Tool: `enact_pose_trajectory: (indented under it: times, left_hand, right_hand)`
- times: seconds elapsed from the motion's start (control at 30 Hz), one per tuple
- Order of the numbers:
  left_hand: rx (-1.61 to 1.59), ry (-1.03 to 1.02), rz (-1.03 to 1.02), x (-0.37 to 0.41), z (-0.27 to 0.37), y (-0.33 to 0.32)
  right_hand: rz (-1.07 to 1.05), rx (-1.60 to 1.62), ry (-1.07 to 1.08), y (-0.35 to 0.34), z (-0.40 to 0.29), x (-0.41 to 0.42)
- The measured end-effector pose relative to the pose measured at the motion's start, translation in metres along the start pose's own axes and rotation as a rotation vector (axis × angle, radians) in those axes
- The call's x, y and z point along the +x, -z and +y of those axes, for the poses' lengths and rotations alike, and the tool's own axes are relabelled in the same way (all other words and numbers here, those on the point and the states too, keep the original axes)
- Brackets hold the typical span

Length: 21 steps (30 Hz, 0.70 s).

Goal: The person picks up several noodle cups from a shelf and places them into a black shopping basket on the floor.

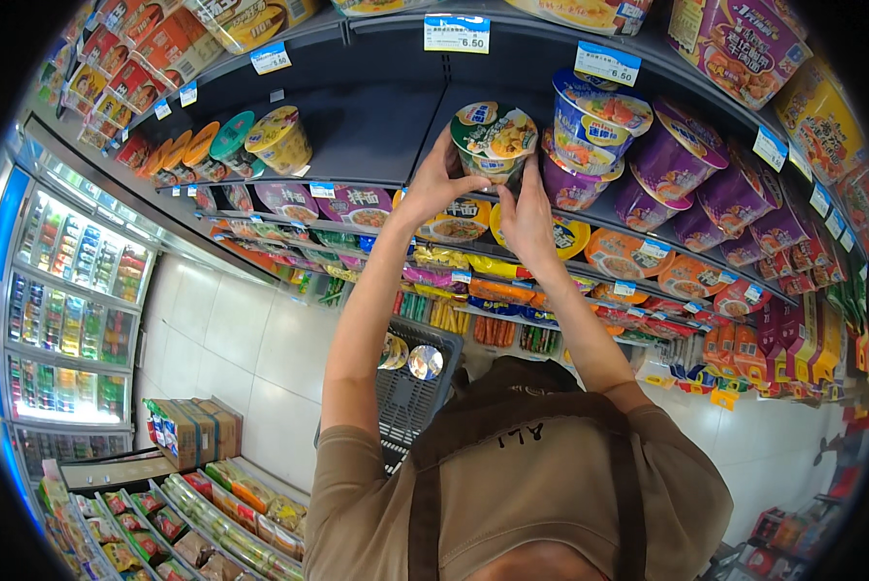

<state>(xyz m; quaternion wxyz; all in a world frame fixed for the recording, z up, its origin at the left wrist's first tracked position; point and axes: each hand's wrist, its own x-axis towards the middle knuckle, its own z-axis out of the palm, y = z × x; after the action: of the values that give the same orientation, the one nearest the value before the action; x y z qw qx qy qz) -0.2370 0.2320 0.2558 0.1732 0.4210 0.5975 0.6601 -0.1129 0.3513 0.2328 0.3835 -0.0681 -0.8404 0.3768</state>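
Observation:
Both of my hands hold one instant noodle cup with a green and white lid (494,132) at the front of a dark shelf (365,138). My left hand (438,181) grips its left side, and my right hand (525,210) is against its right side. Just right of it, a blue and white mini noodle cup (598,127) stands stacked on a purple one (572,181). Larger purple noodle cups (674,152) fill the shelf further right. To the left stand a yellow cup (278,139) and a teal-lidded cup (235,141).
Below the shelf, a grey plastic basket (413,392) holds a few round containers (426,362). Lower shelves carry noodle bowls (453,218) and packaged sausages (449,317). Strapped cartons (202,432) stand on the tiled floor at left, near lit drinks coolers (78,290).

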Motion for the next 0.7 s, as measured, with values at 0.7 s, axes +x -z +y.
enact_pose_trajectory:
  times: [0.7]
  left_hand:
    - [0.075,-0.005,0.007,-0.0012,-0.0082,-0.0021]
  right_hand:
    - [-0.023,-0.015,-0.012,0.0052,-0.0054,-0.0091]
